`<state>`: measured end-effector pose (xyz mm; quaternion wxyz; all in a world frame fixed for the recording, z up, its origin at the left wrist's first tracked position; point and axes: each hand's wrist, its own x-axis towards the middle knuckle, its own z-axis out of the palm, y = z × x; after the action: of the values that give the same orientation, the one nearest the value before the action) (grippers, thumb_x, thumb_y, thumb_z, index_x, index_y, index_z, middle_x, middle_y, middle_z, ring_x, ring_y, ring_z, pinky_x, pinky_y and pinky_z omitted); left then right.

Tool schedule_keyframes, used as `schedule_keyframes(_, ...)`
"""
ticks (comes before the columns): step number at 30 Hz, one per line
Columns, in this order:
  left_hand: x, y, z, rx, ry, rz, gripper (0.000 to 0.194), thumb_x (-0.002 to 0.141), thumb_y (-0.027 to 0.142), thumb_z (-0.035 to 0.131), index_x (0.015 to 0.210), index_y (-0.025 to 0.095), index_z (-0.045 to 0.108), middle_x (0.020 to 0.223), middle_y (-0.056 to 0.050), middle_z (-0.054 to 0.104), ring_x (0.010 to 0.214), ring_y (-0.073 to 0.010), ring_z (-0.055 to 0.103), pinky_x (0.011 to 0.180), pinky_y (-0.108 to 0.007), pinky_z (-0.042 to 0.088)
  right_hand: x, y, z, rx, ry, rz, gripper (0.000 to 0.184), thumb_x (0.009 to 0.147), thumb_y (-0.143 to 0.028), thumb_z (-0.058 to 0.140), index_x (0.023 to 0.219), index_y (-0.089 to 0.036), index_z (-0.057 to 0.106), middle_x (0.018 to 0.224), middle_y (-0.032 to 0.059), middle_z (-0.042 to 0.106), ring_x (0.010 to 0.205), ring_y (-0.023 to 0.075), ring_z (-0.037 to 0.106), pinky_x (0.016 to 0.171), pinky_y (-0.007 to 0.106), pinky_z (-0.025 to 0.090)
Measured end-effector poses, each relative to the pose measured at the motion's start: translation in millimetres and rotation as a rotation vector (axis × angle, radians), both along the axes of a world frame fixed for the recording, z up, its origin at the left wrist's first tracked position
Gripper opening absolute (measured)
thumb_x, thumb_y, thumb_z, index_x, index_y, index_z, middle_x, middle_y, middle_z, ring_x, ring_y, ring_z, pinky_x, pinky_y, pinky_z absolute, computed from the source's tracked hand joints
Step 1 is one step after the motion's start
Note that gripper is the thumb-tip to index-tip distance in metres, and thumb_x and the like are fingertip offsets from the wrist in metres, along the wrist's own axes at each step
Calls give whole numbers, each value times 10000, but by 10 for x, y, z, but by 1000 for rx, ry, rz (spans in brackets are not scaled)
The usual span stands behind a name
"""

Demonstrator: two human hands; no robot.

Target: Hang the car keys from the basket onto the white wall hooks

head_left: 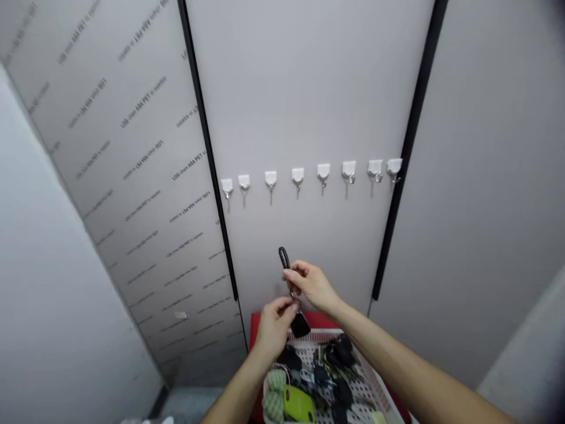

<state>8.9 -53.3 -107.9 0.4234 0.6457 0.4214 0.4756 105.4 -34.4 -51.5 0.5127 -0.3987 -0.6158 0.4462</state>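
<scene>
Black strap keychain [301,325] pinched: right hand [311,285] upper, left hand [274,327] lower, over far edge of perforated basket [383,397].

A red surface [321,320]; a white perforated basket [382,393] on it

The black looped strap [283,257] has a rough, braided, leather-like surface, while the flat black fob [301,325] attached to it looks smooth. Small white square-backed hooks [298,175] pair smooth plastic plates with shiny metal prongs on a smooth, softly sheened pale grey panel [313,88]. The white perforated basket [380,386] and lime-green rectangular case [298,404] look like plastic, the case smooth.
</scene>
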Motion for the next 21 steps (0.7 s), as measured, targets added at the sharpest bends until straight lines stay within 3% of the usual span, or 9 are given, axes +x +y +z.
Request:
schedule_keyframes(6, -400, 262, 578, 180, -60, 202, 270, 662, 320, 396, 719, 119, 567, 714, -30, 580, 707, -135, 478, 674, -227, 347, -510, 332, 639, 141, 24, 80, 208, 603, -329, 476, 533, -143, 415, 374, -71, 401, 319, 24, 323, 323, 155, 262)
schedule_keyframes(12, -786, 494, 963, 270, 37, 362, 268, 647, 331, 400, 698, 129, 568, 663, -9, 570, 654, -124, 472, 607, -205, 341, -945, 639, 998, 221, 13, 49, 222, 603, -341, 471, 513, -153, 394, 392, -65, 420, 316, 25, 342, 302, 146, 265)
schedule_keyframes(16, -895, 590, 1019, 291, 66, 381, 271, 640, 339, 403, 697, 134, 572, 589, 15, 545, 596, -104, 454, 536, -184, 318, -1047, 779, 1036, 225, -52, -71, 242, 611, -352, 461, 491, -153, 391, 407, -55, 434, 325, 25, 355, 312, 145, 278)
schedule_keyframes(21, -901, 673, 864, 247, 156, 387, 274, 639, 339, 403, 690, 135, 579, 495, 34, 491, 483, -88, 409, 474, -190, 289, -1042, 867, 899, 157, -168, -121, 253, 634, -351, 439, 486, -152, 392, 422, -38, 442, 304, 26, 356, 307, 157, 281)
